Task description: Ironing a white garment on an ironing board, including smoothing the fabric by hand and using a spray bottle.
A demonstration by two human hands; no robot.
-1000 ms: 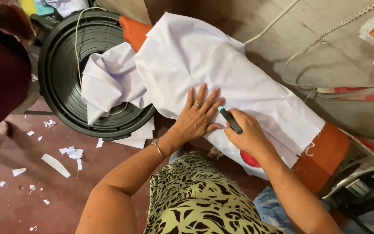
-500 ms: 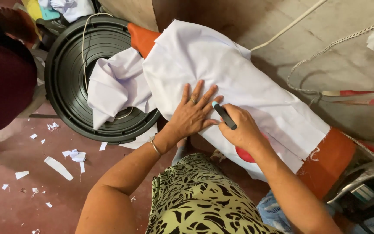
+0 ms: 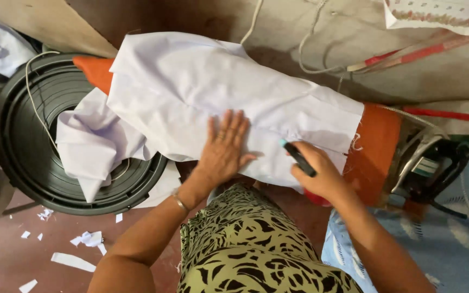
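**Flat palm and marker on white cloth over an orange board**

Nearest the camera is the person's lap in a yellow-green garment with black leaf print (image 3: 256, 244). Scraps of white paper (image 3: 71, 260) lie on the reddish floor (image 3: 6, 255) to the near left.

Just beyond the lap, the left hand (image 3: 223, 149) lies released, palm down with fingers spread, pressing on the white cotton cloth (image 3: 223, 92). A thin metal bangle (image 3: 180, 203) circles that wrist. To its right, near but apart, the right hand (image 3: 321, 173) is clenched around a dark marker pen with a teal tip (image 3: 298, 157); the tip points to the far left and sits at the near edge of the cloth.

The cloth is draped over a long orange padded board (image 3: 373, 146), which runs from the far left to the near right and shows at both ends. The cloth's left end hangs into a round black plastic tub (image 3: 33, 163) on the floor, where a pale cord (image 3: 31, 92) loops along the rim.

At the right end of the board stands a dark electric iron (image 3: 435, 168). Farther off, a white rope (image 3: 313, 32) trails over the grey wall surface.
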